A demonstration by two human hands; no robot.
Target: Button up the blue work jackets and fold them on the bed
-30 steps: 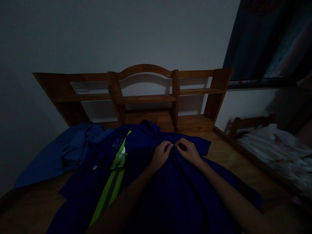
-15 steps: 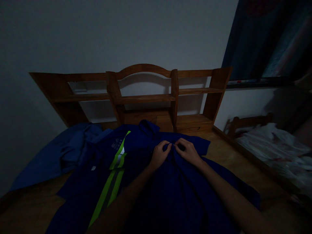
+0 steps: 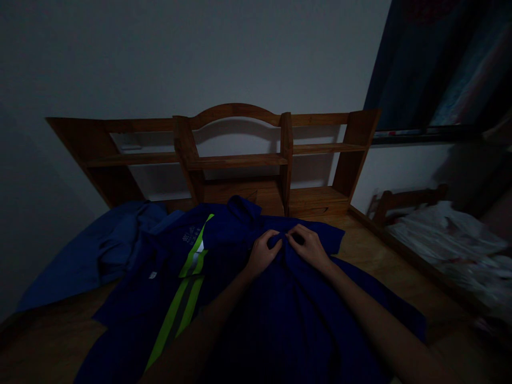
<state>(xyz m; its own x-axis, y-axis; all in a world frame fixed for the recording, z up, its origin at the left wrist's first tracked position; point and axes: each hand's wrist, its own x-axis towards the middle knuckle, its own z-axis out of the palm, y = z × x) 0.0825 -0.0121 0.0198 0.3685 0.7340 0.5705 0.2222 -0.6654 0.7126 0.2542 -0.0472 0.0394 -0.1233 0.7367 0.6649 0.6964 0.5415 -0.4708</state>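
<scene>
Dark blue work shirts (image 3: 236,234) lie spread in overlapping layers on the wooden surface; the one at left carries a yellow-green reflective stripe (image 3: 180,306) and printed marks on the chest. My left hand (image 3: 264,250) pinches the blue cloth between thumb and forefinger near the upper middle. Close beside it, my right hand (image 3: 306,245) pinches the same cloth, the fingertips of both hands almost touching. A raised fold runs down from the pinched spot. Whether a button or only fabric lies between the fingertips is too dark to tell.
Behind the clothes, a wooden shelf unit (image 3: 236,160) stands against the wall. A lighter blue cloth (image 3: 88,256) is heaped at left. White plastic bags (image 3: 448,234) lie at right, beyond the wooden edge (image 3: 416,261). A dark window (image 3: 432,69) is at upper right.
Both hands stay at the same spot on the shirt, with only a slight shift of the fingertips. The clothes lie as before.
</scene>
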